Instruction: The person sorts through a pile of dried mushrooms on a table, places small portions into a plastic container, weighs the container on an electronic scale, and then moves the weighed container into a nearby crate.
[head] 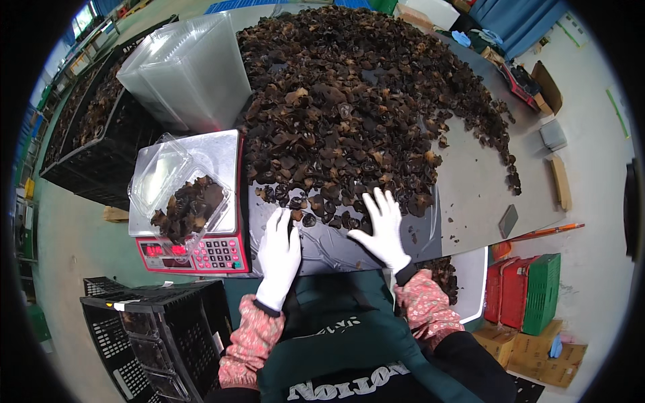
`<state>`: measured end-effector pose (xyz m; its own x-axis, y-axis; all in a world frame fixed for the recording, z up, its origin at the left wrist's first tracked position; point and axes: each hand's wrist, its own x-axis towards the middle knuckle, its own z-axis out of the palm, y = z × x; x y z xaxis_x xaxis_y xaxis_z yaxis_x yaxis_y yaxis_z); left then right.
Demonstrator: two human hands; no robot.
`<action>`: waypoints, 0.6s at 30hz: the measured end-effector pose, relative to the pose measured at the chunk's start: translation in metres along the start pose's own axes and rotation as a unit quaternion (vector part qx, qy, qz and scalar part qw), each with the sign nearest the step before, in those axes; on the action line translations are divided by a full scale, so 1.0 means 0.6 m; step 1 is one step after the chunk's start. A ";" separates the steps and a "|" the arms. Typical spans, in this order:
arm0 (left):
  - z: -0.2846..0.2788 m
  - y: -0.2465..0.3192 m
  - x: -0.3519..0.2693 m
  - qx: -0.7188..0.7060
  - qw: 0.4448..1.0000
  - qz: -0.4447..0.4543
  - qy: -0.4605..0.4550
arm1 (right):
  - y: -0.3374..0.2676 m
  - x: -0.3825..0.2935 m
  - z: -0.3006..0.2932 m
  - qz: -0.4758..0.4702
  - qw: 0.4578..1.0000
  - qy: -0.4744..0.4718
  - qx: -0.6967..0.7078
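A large heap of dark brown wood ear mushrooms (342, 111) covers the table in front of me. My left hand (280, 252), in a white glove, rests palm down at the heap's near edge beside a few loose pieces and holds nothing. With its fingers spread, my right hand (385, 226), also gloved in white, touches mushrooms at the near edge. To the left, a red digital scale (232, 252) with a metal plate carries an open clear plastic clamshell box (161, 174). Mushrooms (194, 206) fill one half of that box and stick out over its side.
Behind the scale stands a tall stack of clear plastic boxes (186, 75). Black crates (111, 146) of mushrooms are at the left, and another black crate (166, 342) holds packed boxes at lower left. A white tub (471, 282) and red and green crates (541, 292) stand at lower right.
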<state>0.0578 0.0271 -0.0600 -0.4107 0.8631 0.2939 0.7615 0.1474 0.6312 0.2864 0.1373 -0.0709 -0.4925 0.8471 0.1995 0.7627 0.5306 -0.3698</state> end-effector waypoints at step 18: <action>0.072 -0.031 0.037 -0.139 0.987 -0.020 0.081 | 0.012 0.016 0.041 -0.142 0.981 0.127 0.042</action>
<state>0.0561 0.0644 -0.0966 -0.5303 0.7668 0.3616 0.5848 0.0220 0.8109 0.2767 0.1485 -0.0937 -0.5515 0.6518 0.5207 0.5674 0.7506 -0.3386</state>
